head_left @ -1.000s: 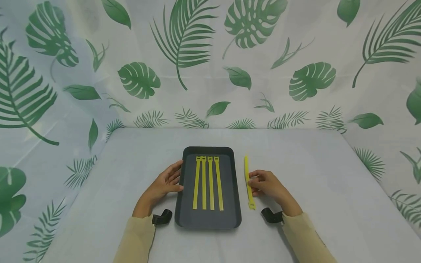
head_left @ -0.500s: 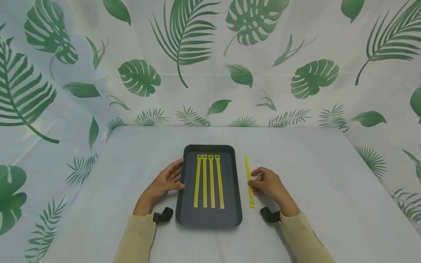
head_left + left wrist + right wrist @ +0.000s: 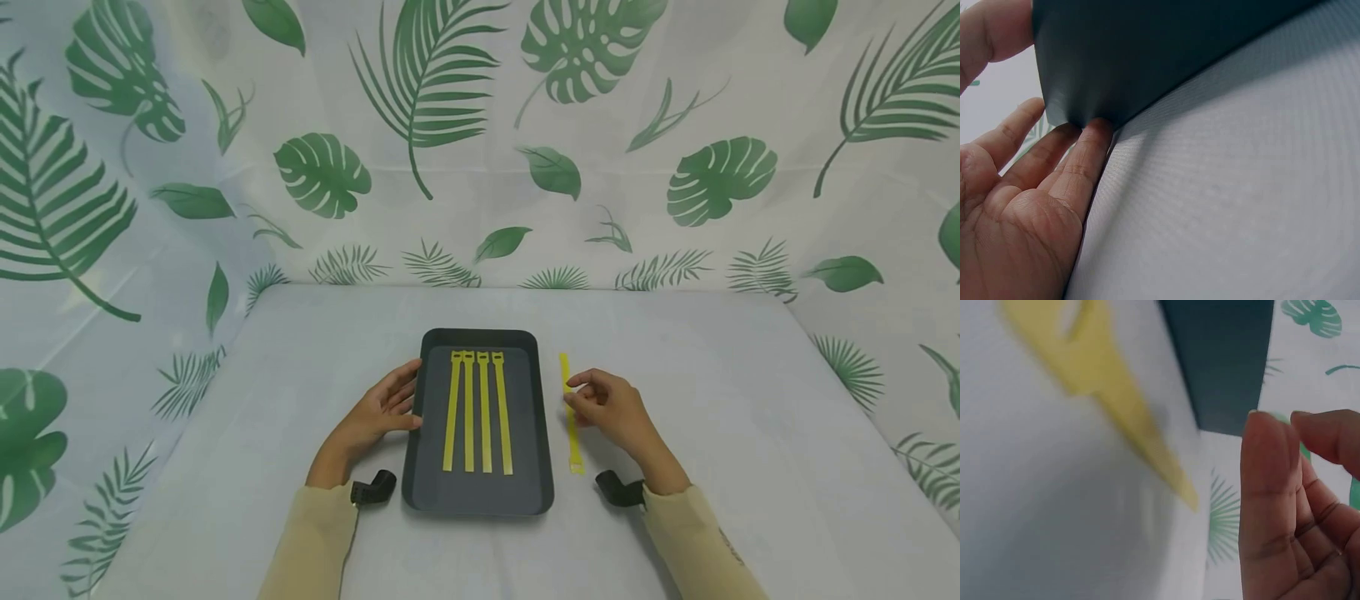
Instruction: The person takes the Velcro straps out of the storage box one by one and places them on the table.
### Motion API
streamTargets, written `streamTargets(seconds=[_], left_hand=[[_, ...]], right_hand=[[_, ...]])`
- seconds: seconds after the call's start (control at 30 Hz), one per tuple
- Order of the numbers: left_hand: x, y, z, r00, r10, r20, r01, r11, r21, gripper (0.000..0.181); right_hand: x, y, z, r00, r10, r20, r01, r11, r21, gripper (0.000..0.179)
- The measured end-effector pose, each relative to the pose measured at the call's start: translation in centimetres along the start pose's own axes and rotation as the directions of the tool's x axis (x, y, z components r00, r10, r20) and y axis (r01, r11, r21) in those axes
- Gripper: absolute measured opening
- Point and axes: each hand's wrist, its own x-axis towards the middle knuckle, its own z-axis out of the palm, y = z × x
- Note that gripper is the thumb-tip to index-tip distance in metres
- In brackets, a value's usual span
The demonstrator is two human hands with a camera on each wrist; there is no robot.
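A dark grey rectangular tray lies on the table with several yellow hook-and-loop cable ties side by side in it, slotted heads at the far end. My left hand rests against the tray's left side; in the left wrist view its fingertips touch the outer wall. To the right of the tray, one more cable tie lies lengthwise, its slotted head toward me. My right hand is over that tie, thumb and forefinger near each other. The right wrist view shows nothing between those fingers and the tie apart from them.
A white cloth covers the table. Behind and at both sides hangs a white curtain printed with green leaves. Black wrist cameras stick out from both cuffs near the table surface.
My right hand has let go of the loose cable tie and shifted a little away from me and up. The tie now lies flat. My left hand keeps its place on the tray.
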Motion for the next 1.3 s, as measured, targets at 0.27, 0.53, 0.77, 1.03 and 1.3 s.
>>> streamTargets(seconds=[0.27, 0.53, 0.77, 1.03, 1.3], left_hand=[[-0.2, 0.1, -0.2, 1.0, 0.004, -0.003, -0.004, 1.0, 0.002, 0.102], [0.0, 0.1, -0.4, 1.0, 0.002, 0.0, -0.002, 1.0, -0.003, 0.102], [0.0, 0.4, -0.2, 1.0, -0.009, -0.01, 0.009, 1.0, 0.003, 0.101], [0.1, 0.1, -0.3, 1.0, 0.002, -0.001, -0.002, 1.0, 0.004, 0.101], [0.2, 0.2, -0.3, 1.0, -0.021, -0.011, 0.021, 1.0, 0.017, 0.1]], right_hand=[[0.7, -2.0, 0.7, 0.997, -0.067, 0.041, 0.065, 0.997, 0.048, 0.026], [1.5, -3.6, 1.6, 0.986, -0.145, 0.086, 0.145, 0.989, 0.011, 0.026], [2.7, -5.0, 2.1, 0.966, -0.203, 0.162, 0.208, 0.978, -0.013, 0.027], [4.5, -6.3, 3.3, 0.926, -0.232, 0.298, 0.259, 0.964, -0.054, 0.027], [5.7, -7.3, 4.9, 0.844, -0.344, 0.411, 0.414, 0.906, -0.091, 0.023]])
